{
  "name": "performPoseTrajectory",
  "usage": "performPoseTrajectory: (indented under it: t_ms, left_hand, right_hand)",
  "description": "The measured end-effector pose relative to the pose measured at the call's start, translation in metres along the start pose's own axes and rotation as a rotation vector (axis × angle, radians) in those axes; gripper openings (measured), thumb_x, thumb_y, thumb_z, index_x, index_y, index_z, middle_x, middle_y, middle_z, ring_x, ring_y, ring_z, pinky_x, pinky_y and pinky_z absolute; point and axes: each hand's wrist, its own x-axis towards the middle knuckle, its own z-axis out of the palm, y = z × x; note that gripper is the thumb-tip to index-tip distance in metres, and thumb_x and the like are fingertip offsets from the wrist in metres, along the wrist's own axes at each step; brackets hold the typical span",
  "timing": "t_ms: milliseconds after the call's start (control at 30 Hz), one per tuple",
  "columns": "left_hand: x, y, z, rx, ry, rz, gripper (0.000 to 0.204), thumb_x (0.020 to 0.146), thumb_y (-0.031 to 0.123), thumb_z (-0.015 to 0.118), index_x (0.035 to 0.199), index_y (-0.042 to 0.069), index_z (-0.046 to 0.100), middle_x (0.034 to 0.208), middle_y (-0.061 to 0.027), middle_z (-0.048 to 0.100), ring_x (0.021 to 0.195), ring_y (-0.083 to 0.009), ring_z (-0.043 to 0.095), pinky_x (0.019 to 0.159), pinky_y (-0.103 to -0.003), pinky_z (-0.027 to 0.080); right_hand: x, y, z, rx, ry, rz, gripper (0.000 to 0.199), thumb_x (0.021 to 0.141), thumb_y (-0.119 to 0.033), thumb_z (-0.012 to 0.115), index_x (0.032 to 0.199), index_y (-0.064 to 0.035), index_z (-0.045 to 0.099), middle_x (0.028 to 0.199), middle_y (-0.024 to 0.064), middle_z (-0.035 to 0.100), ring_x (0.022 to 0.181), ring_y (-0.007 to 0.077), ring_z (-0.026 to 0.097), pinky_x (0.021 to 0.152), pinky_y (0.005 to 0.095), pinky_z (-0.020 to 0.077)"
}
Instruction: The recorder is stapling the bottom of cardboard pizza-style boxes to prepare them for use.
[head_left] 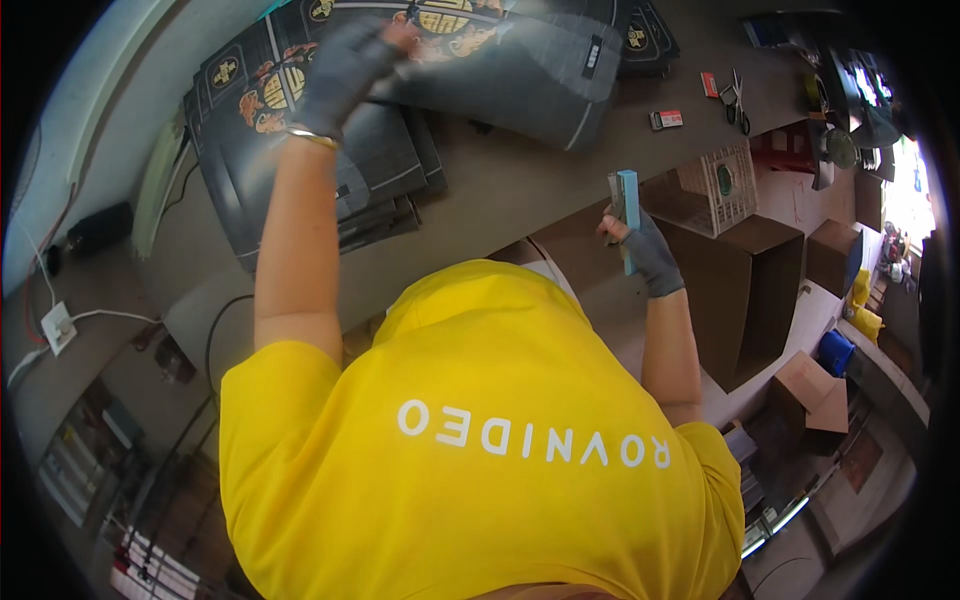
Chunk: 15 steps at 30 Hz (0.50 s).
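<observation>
My left hand (352, 75), in a grey fingerless glove, is blurred above the black printed cardboard sheets. Its fingertips overlap the edge of one large black sheet (540, 85) with a gold and orange design; whether they grip it is too smeared to tell. That sheet lies at an angle beside a stack of similar black sheets (240, 190) on the left of the table. Closed around a slim light blue and grey stapler (628, 205), my right hand (650, 258) is held upright in front of the table's near edge. It wears a matching glove.
Scissors (736, 103) and small red-and-white boxes (666, 120) lie on the grey table (530, 180). An open brown carton (735, 275) and a pale plastic crate (728, 188) stand at right. A power strip (58, 328) with cables sits at far left.
</observation>
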Motion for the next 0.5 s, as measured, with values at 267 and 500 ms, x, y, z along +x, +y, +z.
performPoseTrajectory:
  t_ms: [267,500]
  left_hand:
    - [-0.109,-0.049,0.146,-0.696,-0.331,-0.780,0.047,0.087,0.047,0.061,0.091,0.001,0.062,0.087,-0.0096,0.065,0.081,-0.0172,0.063,0.073,-0.030,0.051]
    - [-0.076,-0.062,0.181,-0.859,-0.219,-0.655,0.031,0.092,0.029,0.056,0.101,0.000,0.065,0.096,-0.0070,0.065,0.090,-0.0154,0.061,0.080,-0.029,0.050]
  right_hand:
    - [0.002,-0.030,0.007,-0.275,-0.038,-0.111,0.039,0.084,-0.027,0.066,0.112,-0.0020,0.054,0.093,0.0027,0.055,0.088,0.0124,0.050,0.080,0.0279,0.0424]
    - [0.031,-0.055,0.018,-0.413,-0.128,-0.185,0.038,0.084,-0.030,0.065,0.108,-0.0020,0.054,0.090,0.0054,0.055,0.083,0.0142,0.050,0.077,0.0290,0.0423]
